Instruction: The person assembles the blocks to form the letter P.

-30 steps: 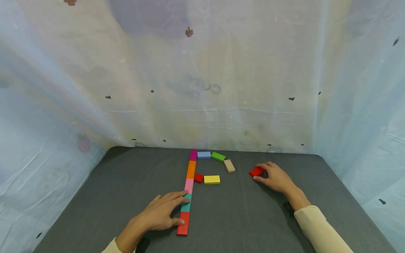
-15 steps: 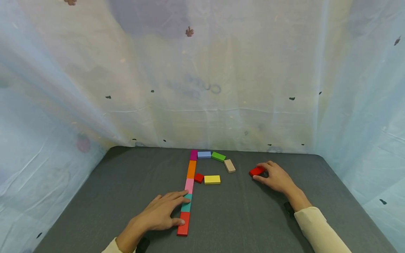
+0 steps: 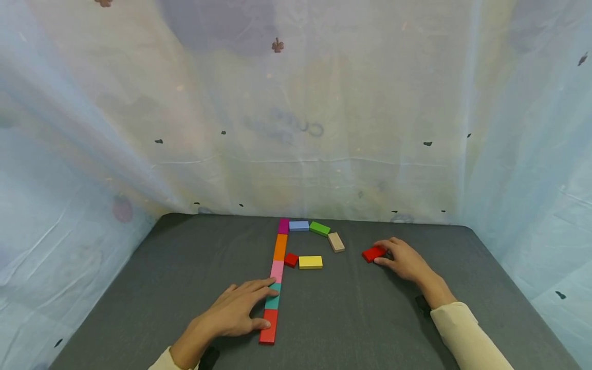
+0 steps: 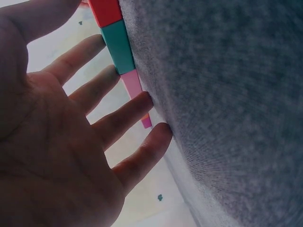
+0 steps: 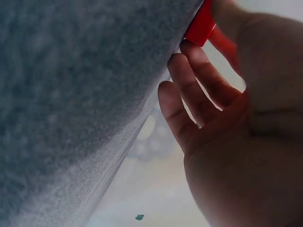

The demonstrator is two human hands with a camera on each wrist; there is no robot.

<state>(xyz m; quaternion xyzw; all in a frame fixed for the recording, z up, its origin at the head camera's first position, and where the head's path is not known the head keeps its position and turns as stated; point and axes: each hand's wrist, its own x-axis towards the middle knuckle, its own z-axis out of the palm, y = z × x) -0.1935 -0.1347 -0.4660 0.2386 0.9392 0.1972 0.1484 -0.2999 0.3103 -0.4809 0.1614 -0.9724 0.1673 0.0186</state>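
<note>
My left hand [image 3: 236,311] lies with fingers spread along the left side of a straight row of flat blocks, its fingertips at the teal block [image 3: 272,296] and thumb on the long red block [image 3: 268,327]. Beyond these the row continues with a pink block [image 3: 276,271], an orange block [image 3: 280,247] and a magenta block [image 3: 283,226]. Over to the right, my right hand [image 3: 404,260] pinches a separate red block [image 3: 372,254] between thumb and forefinger, low at the cloth. In the right wrist view this red block [image 5: 201,26] shows between the thumb and fingers.
Right of the row lie a light blue block [image 3: 298,226], a green block [image 3: 319,228], a beige block [image 3: 336,242], a yellow block [image 3: 310,262] and a small red block [image 3: 291,260], forming a curve. The grey cloth-covered table [image 3: 347,318] ends before a pale hanging sheet [image 3: 324,154].
The red block at my right hand has turned slightly and shifted a little left, and the right thumb has moved along its near edge. My left hand has stayed in place.
</note>
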